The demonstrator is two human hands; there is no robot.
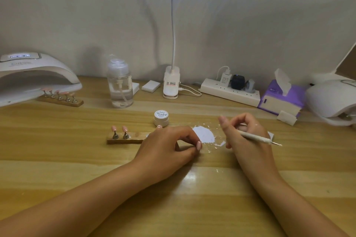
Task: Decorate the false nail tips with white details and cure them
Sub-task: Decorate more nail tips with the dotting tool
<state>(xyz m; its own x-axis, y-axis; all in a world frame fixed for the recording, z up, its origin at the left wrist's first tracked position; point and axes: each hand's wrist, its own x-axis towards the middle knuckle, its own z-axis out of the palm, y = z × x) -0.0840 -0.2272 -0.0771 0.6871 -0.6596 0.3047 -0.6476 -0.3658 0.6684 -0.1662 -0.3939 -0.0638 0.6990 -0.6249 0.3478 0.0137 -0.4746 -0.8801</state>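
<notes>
Wooden desk (173, 188): right hand (244, 136) grips brush (258, 137), tip pointing right. Left hand (169, 144) curled at right end of nail holder (123, 140), contents unclear. Two pink tips (114, 128) on it; five-tip row (58, 92) at lamp (36, 75) mouth.

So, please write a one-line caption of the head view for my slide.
Right hand holds a fine brush near white paint; left hand rests beside two pink nail tips.

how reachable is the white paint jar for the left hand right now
Probably yes: the jar sits just beyond the left hand with nothing between them, though its curled fingers may be pinching something.
</notes>
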